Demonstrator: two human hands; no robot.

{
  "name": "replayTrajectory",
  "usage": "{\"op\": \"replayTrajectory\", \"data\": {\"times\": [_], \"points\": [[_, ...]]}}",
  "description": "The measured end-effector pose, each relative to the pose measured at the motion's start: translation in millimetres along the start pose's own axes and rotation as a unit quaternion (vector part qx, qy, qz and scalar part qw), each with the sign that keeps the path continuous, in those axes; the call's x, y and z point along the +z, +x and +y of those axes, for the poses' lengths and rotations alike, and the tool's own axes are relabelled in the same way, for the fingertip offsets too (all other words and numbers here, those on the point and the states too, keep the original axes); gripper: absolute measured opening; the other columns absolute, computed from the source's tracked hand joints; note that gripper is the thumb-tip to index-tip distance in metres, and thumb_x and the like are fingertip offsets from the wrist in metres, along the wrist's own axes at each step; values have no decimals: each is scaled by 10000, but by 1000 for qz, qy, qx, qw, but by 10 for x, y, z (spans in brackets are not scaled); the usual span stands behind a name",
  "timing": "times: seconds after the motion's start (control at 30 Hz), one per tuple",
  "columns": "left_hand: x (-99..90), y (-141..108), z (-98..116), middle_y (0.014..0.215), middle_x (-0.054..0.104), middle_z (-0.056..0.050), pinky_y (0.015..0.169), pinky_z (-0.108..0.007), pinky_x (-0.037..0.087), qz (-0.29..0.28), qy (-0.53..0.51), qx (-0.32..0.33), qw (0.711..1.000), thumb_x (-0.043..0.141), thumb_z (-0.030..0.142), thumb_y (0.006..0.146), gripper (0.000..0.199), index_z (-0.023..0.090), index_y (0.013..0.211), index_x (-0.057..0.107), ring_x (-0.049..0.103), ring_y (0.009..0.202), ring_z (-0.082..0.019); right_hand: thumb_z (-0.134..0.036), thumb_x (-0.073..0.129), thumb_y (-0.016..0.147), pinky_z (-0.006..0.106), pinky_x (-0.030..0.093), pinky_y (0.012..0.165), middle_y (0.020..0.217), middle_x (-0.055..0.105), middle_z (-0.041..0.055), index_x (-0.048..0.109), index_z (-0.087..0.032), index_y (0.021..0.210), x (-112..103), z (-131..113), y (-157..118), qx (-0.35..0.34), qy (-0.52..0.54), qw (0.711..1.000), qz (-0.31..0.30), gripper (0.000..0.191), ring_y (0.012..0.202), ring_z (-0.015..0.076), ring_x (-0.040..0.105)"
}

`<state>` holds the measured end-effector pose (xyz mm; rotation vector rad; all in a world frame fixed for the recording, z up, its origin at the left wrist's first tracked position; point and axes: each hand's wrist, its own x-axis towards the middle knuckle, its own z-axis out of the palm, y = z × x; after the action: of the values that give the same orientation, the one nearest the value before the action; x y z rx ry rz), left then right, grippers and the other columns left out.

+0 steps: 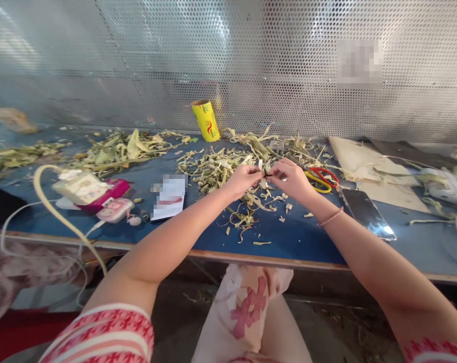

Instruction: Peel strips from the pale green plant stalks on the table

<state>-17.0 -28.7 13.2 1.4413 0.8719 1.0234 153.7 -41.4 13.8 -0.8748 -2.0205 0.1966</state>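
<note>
My left hand [245, 181] and my right hand [291, 180] meet over the middle of the table, thumbs and fingertips pinched together. Between them is a small piece of dried plant [261, 165], with a pale strip sticking up by the left fingertips and a dark bit near the right ones; its full shape is hidden. Under and behind both hands spreads a heap of dried plant pieces [209, 174], pale green and straw coloured. Scissors with red and yellow handles [323, 180] lie just right of my right hand, their blades partly covered.
A yellow tube [206, 121] stands at the perforated metal wall [274, 60]. Left lie another leaf pile [122, 148], a lit phone [170, 199] and a pink-and-cream device [88, 191] with cables. On the right are a dark phone [368, 214] and brown cardboard [387, 194].
</note>
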Motion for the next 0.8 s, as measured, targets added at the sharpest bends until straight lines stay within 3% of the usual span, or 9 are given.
{"op": "replayTrajectory", "data": {"times": [0.3, 0.53, 0.8], "points": [[5, -34, -11, 493, 363, 54, 506, -249, 223, 40, 135, 68, 988, 583, 263, 788, 280, 174, 556, 454, 337, 482, -59, -60, 514, 717, 318, 490, 724, 780, 615, 44, 572, -195, 776, 22, -67, -35, -53, -113, 991, 53, 158, 771, 183, 593], [-58, 12, 7, 505, 366, 51, 513, -250, 233, 85, 154, 88, 981, 583, 291, 792, 300, 177, 556, 438, 322, 483, -63, -96, 529, 708, 350, 488, 766, 763, 627, 31, 560, -184, 978, 14, -37, -35, 22, -84, 996, 29, 286, 761, 191, 595], [-134, 70, -56, 496, 341, 53, 498, -250, 233, 82, 176, 95, 976, 563, 321, 803, 305, 188, 569, 421, 319, 472, -70, -95, 481, 723, 322, 463, 711, 771, 605, 55, 596, -181, 764, -18, 17, -5, 66, -81, 994, -14, 150, 713, 169, 551]]}}
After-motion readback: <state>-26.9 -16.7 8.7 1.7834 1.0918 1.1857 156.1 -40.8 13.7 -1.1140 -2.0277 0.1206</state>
